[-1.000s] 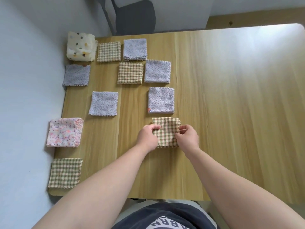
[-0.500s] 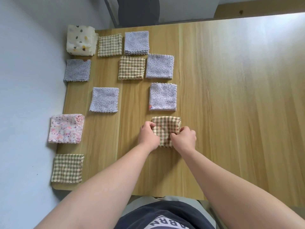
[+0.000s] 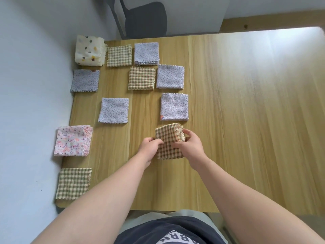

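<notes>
A folded brown-and-cream checked cloth [image 3: 167, 138] is tilted up off the wooden table [image 3: 246, 120] near its front middle. My left hand [image 3: 149, 147] grips the cloth's left edge with curled fingers. My right hand [image 3: 190, 145] pinches its right side, thumb on top, and the folded layers show at the upper right corner. The cloth's lower part is partly hidden behind both hands.
Other folded cloths lie on the table's left half: lilac dotted ones [image 3: 174, 106], [image 3: 114, 110], [image 3: 170, 76], [image 3: 147, 53], [image 3: 85, 80], checked ones [image 3: 141, 78], [image 3: 119, 55], [image 3: 73, 183], a pink floral one [image 3: 73, 140], a cream spotted stack [image 3: 89, 50]. A dark chair [image 3: 146, 20] stands behind.
The checked cloth was flat on the table; now both hands have raised and tilted it, with my right hand shifted onto its right side.
</notes>
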The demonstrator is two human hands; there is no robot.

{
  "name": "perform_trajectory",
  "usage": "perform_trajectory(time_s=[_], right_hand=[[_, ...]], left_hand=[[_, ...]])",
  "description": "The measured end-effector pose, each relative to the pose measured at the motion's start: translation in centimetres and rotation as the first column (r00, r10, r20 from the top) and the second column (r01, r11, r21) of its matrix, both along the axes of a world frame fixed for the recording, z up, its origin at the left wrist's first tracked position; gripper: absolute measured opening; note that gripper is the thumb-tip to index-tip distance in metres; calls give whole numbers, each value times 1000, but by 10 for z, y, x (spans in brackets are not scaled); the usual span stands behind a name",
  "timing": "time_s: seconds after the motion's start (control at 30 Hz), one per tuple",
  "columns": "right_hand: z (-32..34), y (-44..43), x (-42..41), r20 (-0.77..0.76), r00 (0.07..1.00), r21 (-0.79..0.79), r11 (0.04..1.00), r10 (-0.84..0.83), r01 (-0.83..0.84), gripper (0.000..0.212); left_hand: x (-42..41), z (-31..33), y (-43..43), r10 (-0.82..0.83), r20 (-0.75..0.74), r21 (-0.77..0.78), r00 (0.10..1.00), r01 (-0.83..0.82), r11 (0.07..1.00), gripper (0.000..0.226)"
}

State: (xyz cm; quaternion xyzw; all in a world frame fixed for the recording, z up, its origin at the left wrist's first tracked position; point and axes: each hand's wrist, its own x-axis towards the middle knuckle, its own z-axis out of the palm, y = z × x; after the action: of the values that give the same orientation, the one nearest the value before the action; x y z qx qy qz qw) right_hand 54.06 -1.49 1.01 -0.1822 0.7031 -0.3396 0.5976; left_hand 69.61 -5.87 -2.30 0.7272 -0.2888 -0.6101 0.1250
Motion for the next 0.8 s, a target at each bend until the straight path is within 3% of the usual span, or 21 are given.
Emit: perform_trajectory(time_s=[0.13, 0.23, 0.43, 0.6, 0.7, 0.8], right_hand=[[13, -18, 19, 59, 998, -53, 998, -21, 24, 79], [19, -36, 33, 54, 998, -108, 993, -38, 44, 77], [31, -67, 69, -128, 992, -130, 991, -17, 0, 64], [34, -99, 99, -297, 955, -129, 991, 1, -41, 31], [30, -122, 109, -387, 922, -103, 994, -13, -29, 23], [26, -146, 113, -458, 889, -106, 994, -20, -32, 20]], left_hand=[[21, 14, -15, 75, -262, 151, 962, -36, 988, 34], [39, 19, -31, 133, -362, 188, 923, -67, 980, 33], [81, 34, -77, 159, -383, 46, 910, -153, 987, 45], [105, 42, -124, 123, -411, -41, 903, -153, 987, 61], [115, 43, -153, 93, -409, -69, 908, -132, 989, 60], [119, 41, -175, -3, -312, -174, 950, -54, 983, 54]])
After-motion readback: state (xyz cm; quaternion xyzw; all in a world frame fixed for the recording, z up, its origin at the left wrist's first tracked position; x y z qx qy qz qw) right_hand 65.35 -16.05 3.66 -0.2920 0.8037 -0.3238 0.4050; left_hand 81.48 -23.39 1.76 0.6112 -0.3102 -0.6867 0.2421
